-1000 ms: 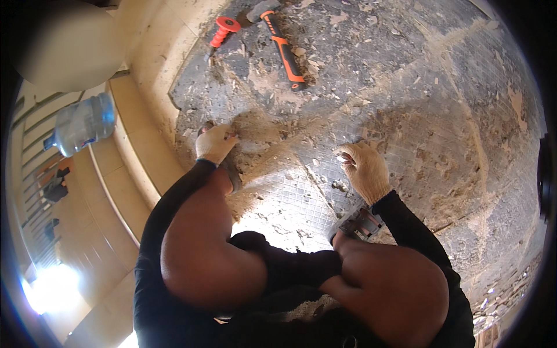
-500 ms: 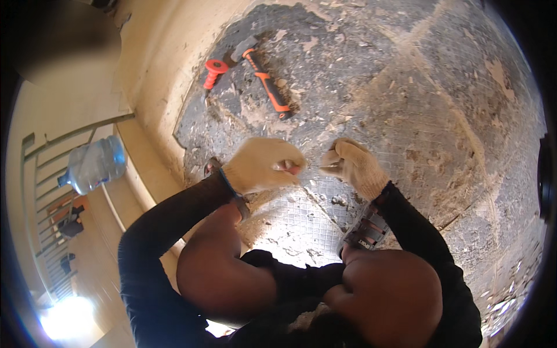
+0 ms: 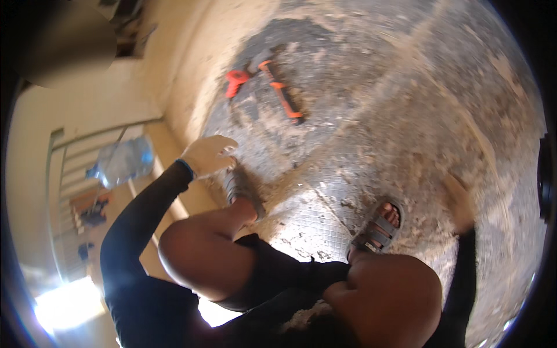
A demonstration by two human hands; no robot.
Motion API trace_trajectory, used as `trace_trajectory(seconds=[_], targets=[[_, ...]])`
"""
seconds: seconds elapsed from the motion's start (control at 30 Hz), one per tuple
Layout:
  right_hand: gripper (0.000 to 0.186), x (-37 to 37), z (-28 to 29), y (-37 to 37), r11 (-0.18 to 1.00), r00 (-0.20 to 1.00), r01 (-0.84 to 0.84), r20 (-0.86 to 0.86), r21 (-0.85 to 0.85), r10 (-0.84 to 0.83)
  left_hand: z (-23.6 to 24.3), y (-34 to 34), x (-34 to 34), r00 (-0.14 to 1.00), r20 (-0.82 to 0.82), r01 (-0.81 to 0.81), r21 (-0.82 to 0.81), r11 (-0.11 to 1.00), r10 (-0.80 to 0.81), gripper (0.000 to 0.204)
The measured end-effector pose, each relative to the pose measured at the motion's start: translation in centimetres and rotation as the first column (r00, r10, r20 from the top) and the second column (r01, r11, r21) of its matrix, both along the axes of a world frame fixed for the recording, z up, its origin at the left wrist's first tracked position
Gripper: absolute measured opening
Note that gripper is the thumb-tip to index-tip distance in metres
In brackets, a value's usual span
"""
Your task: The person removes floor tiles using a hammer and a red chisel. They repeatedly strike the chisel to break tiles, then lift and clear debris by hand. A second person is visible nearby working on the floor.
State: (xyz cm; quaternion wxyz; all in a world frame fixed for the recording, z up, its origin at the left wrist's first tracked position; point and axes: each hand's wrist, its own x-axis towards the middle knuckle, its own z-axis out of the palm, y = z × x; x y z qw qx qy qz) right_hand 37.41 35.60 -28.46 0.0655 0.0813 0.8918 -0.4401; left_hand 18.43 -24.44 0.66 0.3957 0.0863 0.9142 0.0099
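Gloved and loosely curled, the left hand (image 3: 209,156) looks empty by the left sandal (image 3: 237,187); the right hand (image 3: 458,202), well out to its right, blurs too much to tell. Ahead of the left lie a red-gripped tool (image 3: 234,86) and, just rightward, the hammer (image 3: 281,90), best gripped low on its handle.

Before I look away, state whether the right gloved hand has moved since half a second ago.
Yes: the right gloved hand has moved to the right, farther from the orange-and-black-handled hammer lying ahead.
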Motion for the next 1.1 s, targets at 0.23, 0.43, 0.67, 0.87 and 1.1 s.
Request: trace_trajectory(seconds=[0.23, 0.43, 0.67, 0.87, 1.1], targets=[[0.037, 10.0, -1.7, 25.5, 0.707, 0.927, 0.132, 0.166, 0.694, -0.336, -1.5, -26.0, 13.5, 0.788, -0.033, -0.604, 0.154, 0.782, 0.615, 0.05], [0.048, 10.9, 4.5, 34.3, 0.342, 0.817, 0.044, 0.163, 0.939, -0.553, -11.5, -23.7, 18.7, 0.818, -0.276, -0.571, -0.274, 0.774, 0.505, 0.063], [0.056, -7.0, 9.9, 16.4, 0.718, 0.996, 0.078, -0.024, 0.692, -0.085, -19.6, -23.2, 17.4, 0.592, -0.578, -0.688, 0.002, 0.726, 0.562, 0.066], [0.057, -23.0, 18.7, -10.9, 0.734, 0.768, -0.491, -0.164, 0.469, 0.619, -21.2, -26.2, 18.1, 0.655, -0.581, -0.65, -0.105, 0.753, 0.484, 0.05], [0.048, -28.4, 23.6, -29.6, 0.556, 0.596, -0.703, -0.06, 0.444, 0.801, -20.0, -29.7, 17.2, 0.707, -0.49, -0.508, 0.15, 0.848, 0.51, 0.021]])
